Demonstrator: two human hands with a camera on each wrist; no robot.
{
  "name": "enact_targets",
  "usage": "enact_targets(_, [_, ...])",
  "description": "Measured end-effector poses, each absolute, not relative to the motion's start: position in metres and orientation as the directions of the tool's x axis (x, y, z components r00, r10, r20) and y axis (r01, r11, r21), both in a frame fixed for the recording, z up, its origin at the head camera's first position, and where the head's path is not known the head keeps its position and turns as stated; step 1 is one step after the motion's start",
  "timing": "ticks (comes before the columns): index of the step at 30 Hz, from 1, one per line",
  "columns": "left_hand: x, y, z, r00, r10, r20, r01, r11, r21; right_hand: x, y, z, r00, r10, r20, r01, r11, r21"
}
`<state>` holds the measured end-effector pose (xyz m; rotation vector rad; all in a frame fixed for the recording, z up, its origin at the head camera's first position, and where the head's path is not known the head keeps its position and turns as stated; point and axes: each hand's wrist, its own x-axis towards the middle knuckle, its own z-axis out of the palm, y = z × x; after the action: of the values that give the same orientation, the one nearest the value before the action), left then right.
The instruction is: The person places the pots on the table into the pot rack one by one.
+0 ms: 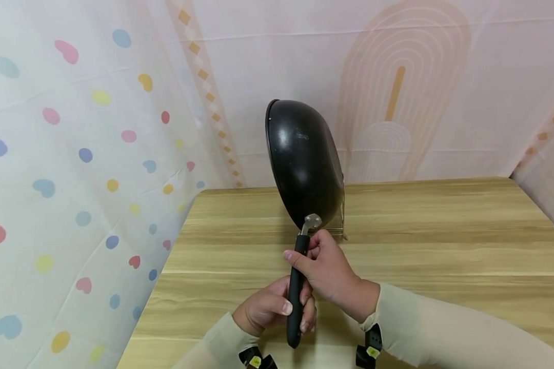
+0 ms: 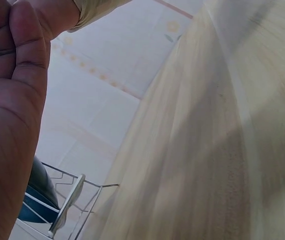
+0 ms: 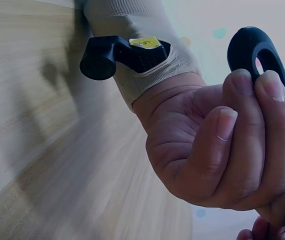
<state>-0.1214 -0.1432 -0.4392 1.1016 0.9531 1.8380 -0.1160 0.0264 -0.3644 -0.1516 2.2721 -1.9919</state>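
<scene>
A black wok (image 1: 304,159) is tilted up on its side, its opening facing left and its underside towards the right. Its black handle (image 1: 295,292) points down towards me. Near the handle's lower end, my left hand (image 1: 272,305) grips it, thumb on top and fingers curled beneath. Higher up, close to the metal bracket (image 1: 312,221), my right hand (image 1: 332,271) pinches the handle between thumb and fingers. The right wrist view shows the left hand's fingers (image 3: 247,145) against the handle's looped end (image 3: 245,45). The wok's inside is hidden.
Behind the wok, a wire rack (image 1: 343,215) stands on the wooden table (image 1: 434,230), mostly hidden by it. In the left wrist view the rack (image 2: 95,200) has a dark teal thing (image 2: 40,200) behind its wires. Patterned cloth (image 1: 268,51) hangs at the back and left.
</scene>
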Motion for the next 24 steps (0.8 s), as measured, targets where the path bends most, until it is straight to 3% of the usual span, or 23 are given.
enact_targets(24, [-0.1197,-0.1467,-0.4458,-0.341,0.893,0.293,-0.266,-0.391,0.881,-0.1146,0.0236,-0.3716,-0.989,-0.140,-0.045,0.025,0.138,-0.990])
